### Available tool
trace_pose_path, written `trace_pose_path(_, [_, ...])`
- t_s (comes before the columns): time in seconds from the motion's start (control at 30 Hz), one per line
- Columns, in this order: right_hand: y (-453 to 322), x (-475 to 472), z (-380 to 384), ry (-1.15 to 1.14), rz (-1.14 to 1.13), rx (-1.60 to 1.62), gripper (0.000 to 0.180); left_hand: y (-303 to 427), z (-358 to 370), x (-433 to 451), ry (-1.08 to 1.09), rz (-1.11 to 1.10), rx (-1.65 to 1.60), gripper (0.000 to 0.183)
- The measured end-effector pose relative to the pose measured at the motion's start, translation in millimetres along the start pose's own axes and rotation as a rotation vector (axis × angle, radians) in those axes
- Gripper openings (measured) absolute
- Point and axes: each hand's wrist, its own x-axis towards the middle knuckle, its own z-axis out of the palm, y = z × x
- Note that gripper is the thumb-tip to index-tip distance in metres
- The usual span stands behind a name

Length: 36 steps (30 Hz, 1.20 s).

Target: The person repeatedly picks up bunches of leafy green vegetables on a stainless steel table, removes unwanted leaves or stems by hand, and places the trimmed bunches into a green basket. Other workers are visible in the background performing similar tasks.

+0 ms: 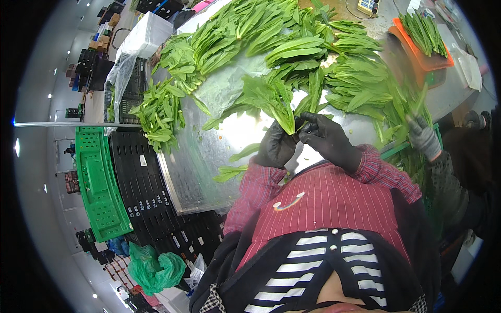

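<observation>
My left hand (277, 145), in a black glove, grips a small head of long-leaf lettuce (276, 98) near its pale stem end. The leaves point away from me over the metal table (191, 168). My right hand (330, 139), also black-gloved, has its bent fingers at the stem end, close against the left hand; what lies between its fingertips is hidden. Loose leaves (231, 172) rest on the table beside my left wrist. Beyond my hands lie heaped lettuce bunches (250, 27), with more stacked bunches (358, 82) to the right.
A co-worker's grey-gloved hand (424, 137) handles blurred greens at right, above a green crate (440, 137). An orange tray (448, 60) holding leaves stands at the far right. Left of the table are stacked black crates (137, 168), a green crate (98, 184) and a white foam box (150, 33).
</observation>
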Motion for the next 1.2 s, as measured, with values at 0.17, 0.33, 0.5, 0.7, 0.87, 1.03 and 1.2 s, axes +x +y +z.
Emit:
trace_pose_path(0.17, [2, 3, 5, 0.028, -0.093, -0.086, 0.058, -4, 12, -1, -0.056, 0.018, 0.009, 0.028])
trace_pose_path(0.33, [4, 7, 7, 0.030, -0.011, -0.083, 0.064, -7, 10, 2, -0.068, 0.027, -0.003, 0.031])
trace_pose_path(0.5, [3, 5, 14, 0.143, -0.144, -0.210, 0.057, -10, 10, -3, -0.137, 0.137, 0.164, 0.033])
trace_pose_path(0.7, [-6, 6, 11, 0.145, -0.060, -0.360, 0.030, -14, 8, -5, 0.022, 0.262, 0.285, 0.033])
trace_pose_path(0.87, [0, 7, 12, 0.153, 0.007, -0.280, 0.031, -15, 1, 0, 0.032, 0.193, 0.207, 0.034])
trace_pose_path(1.03, [15, 10, 6, 0.102, -0.266, -0.588, 0.022, -18, 2, 1, 0.122, 0.173, 0.262, 0.035])
trace_pose_path(1.2, [26, 7, 5, 0.096, 0.063, -0.037, 0.012, -14, 11, -5, 0.060, 0.129, 0.343, 0.028])
